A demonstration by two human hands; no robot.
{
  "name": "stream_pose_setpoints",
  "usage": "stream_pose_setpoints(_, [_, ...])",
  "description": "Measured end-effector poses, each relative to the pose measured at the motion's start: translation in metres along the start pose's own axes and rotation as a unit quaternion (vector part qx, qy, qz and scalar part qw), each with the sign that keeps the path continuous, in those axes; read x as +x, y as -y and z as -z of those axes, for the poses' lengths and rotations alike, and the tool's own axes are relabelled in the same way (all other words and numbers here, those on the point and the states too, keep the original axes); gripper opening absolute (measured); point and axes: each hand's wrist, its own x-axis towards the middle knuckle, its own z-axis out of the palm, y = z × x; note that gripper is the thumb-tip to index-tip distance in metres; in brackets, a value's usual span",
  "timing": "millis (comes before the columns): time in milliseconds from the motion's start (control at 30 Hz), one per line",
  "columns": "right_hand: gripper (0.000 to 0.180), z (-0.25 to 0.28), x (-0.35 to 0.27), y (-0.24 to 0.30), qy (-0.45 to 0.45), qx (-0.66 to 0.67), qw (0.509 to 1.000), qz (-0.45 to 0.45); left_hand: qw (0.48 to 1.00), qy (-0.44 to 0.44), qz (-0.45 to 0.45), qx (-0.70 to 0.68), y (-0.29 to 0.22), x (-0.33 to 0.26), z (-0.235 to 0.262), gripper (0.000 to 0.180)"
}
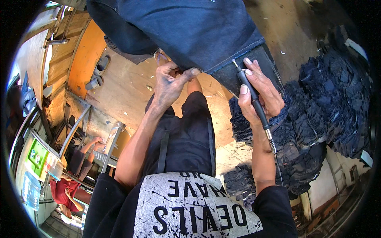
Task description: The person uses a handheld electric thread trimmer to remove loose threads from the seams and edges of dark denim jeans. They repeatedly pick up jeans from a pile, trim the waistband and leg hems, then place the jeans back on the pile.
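Workshop, wide view: brown, litter-flecked floor (119, 91); orange panel (80, 59) at upper left, grey slide sandals (95, 83) beside it. Further left, near the rim: one person in red clothing (65, 194), seen sideways; green tray (36, 158); clear blue water jug (31, 192).

Item, garment: one dark blue denim piece (190, 31), spread across the top of the view in front of me, its near hem running slantwise above a flat black panel (232, 77).

Item, left hand: mine (170, 83), thumb and curled fingers pinched together on the denim piece's lower edge.

Item, right hand: mine (264, 93), closed around a slim black rotary tool (252, 93), pen-fashion, thumb and fingers along its barrel. Metal shank and pale tip point at the hem; whether they touch, I cannot tell. From the tool's rear, a spring-sleeved cable (271, 141) trails down along my forearm.

Item, heap: dark folded cloth (331, 95), stacked high, right of my right hand.

Item, clothing: my black shorts (178, 131), between both forearms; black shirt (109, 206) with cracked white print, below.
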Motion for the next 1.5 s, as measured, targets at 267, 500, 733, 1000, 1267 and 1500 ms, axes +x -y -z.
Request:
stream_pose_setpoints(267, [0.035, -0.005, -0.003, -0.006, 0.022, 0.024, 0.998, 0.051, 1.000, 0.003, -0.005, 0.000, 0.001, 0.001, 0.001, 0.027])
stream_pose_setpoints(500, [0.033, -0.006, 0.000, -0.003, 0.049, 0.040, 0.995, 0.072, 1.000, 0.000, 0.004, -0.006, 0.002, 0.001, -0.001, 0.027])
stream_pose_setpoints(733, [0.029, -0.004, -0.002, -0.003, 0.089, 0.055, 0.991, 0.078, 1.000, -0.003, 0.028, -0.010, -0.004, 0.001, -0.002, 0.020])
stream_pose_setpoints(1000, [0.032, 0.013, 0.008, 0.006, -0.109, 0.110, 0.987, -0.029, 0.996, 0.054, 0.038, 0.066, -0.016, -0.013, 0.037, 0.042])
stream_pose_setpoints(1267, [0.031, 0.031, 0.046, 0.060, -0.180, 0.008, 0.968, -0.175, 0.965, -0.152, -0.112, 0.181, -0.136, 0.021, 0.172, 0.074])
stream_pose_setpoints(1500, [0.037, -0.029, 0.087, 0.052, -0.180, -0.068, 0.960, -0.204, 0.867, -0.168, -0.272, 0.383, -0.192, 0.143, 0.175, 0.090])
